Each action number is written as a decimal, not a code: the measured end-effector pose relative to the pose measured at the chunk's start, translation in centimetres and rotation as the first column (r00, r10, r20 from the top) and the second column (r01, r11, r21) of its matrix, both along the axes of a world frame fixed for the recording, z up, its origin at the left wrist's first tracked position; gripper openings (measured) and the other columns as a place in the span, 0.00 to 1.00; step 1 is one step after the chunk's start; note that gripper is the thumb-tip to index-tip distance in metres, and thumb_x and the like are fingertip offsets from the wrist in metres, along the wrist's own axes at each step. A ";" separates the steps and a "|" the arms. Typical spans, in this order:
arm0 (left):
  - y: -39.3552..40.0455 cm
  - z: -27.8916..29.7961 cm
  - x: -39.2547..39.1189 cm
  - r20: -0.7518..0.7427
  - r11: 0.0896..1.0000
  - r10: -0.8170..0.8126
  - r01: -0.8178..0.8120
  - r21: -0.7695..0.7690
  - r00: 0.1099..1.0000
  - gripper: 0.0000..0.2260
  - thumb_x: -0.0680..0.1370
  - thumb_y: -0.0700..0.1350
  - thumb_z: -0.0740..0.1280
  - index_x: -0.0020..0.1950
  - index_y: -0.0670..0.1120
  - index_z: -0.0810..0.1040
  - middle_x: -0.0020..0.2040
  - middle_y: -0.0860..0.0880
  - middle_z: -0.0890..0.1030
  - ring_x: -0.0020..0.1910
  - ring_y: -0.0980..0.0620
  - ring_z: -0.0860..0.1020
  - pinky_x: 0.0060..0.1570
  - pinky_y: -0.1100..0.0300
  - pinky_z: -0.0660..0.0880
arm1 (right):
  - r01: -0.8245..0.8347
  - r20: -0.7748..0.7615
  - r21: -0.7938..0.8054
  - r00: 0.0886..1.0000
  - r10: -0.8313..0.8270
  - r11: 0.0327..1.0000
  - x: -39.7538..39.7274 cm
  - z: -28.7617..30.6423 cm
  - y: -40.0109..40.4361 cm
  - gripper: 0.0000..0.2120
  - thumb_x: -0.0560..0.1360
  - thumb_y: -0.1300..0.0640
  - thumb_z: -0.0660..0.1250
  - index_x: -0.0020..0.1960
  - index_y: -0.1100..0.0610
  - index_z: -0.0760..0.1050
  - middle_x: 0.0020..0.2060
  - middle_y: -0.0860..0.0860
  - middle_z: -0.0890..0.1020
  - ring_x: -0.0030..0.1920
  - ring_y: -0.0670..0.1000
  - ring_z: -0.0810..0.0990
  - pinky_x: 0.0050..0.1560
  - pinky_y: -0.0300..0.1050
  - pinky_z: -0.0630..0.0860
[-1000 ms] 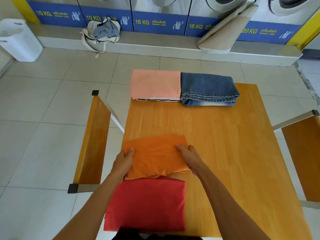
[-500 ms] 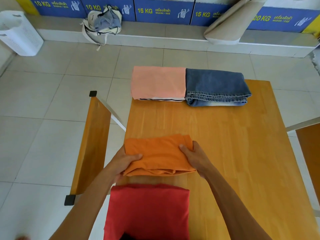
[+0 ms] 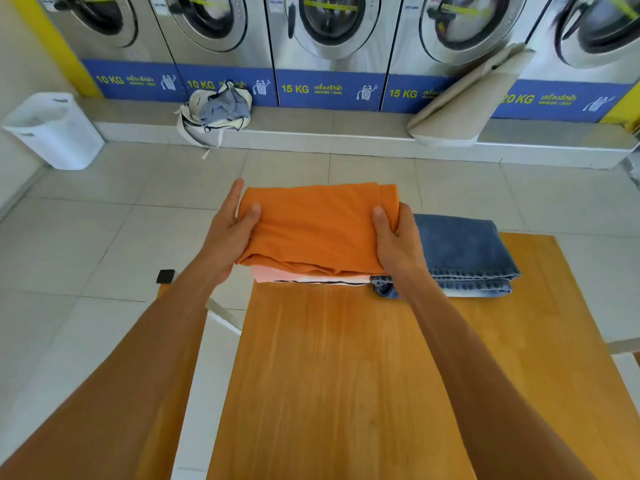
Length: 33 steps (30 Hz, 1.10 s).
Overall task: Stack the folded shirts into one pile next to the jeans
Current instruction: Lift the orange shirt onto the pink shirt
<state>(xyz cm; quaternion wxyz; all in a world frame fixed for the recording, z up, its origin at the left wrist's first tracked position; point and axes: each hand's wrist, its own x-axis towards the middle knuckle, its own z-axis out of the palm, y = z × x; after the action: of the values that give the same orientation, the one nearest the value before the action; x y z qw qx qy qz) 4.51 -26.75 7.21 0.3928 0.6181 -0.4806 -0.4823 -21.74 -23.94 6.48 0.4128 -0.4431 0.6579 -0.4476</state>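
Orange shirt [image 3: 318, 230], a second ago gripped low at the near end of the wooden table [image 3: 346, 375] just beyond a red shirt, is now at the far end, over the pink shirt [image 3: 273, 274] in the pile. Left hand [image 3: 228, 233] grasps its left edge, thumb on top; right hand [image 3: 394, 240] grasps its right edge. Just right of it lie the folded jeans [image 3: 464, 254]. Whether it rests or hovers is unclear; release looks next, with the red shirt, now out of view, probably left to add.
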 end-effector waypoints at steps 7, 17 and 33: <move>-3.3 -6.7 0.1 0.374 0.973 0.008 -0.092 0.209 0.927 0.24 0.80 0.47 0.64 0.76 0.50 0.63 0.67 0.42 0.75 0.61 0.41 0.76 0.59 0.42 0.76 | -0.091 -0.159 0.287 0.977 0.142 0.954 0.3 -6.8 -4.7 0.21 0.83 0.47 0.58 0.70 0.58 0.62 0.61 0.55 0.76 0.54 0.55 0.76 0.49 0.49 0.71; -1.9 -6.7 0.9 0.117 0.967 0.253 -0.255 0.009 0.960 0.19 0.78 0.42 0.68 0.67 0.53 0.71 0.56 0.46 0.79 0.55 0.48 0.78 0.52 0.50 0.79 | -0.079 -0.155 0.130 0.983 0.099 0.988 0.3 -6.6 -4.6 0.17 0.84 0.49 0.56 0.69 0.56 0.66 0.54 0.47 0.74 0.52 0.50 0.75 0.49 0.47 0.72; -3.4 -5.8 -2.8 0.712 0.913 0.212 0.124 -0.389 0.669 0.14 0.80 0.40 0.61 0.64 0.46 0.77 0.64 0.47 0.79 0.65 0.46 0.74 0.66 0.50 0.70 | 0.052 -0.718 -0.038 0.693 -0.063 0.998 3.6 -4.3 -6.5 0.25 0.79 0.55 0.60 0.74 0.57 0.62 0.74 0.55 0.66 0.73 0.58 0.64 0.68 0.58 0.66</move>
<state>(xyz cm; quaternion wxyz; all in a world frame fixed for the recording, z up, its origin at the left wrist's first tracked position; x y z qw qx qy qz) 1.66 -30.14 1.41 0.2944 0.6762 -0.6718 -0.0690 -18.11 -30.45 2.13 0.1059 -0.5648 0.7771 -0.2567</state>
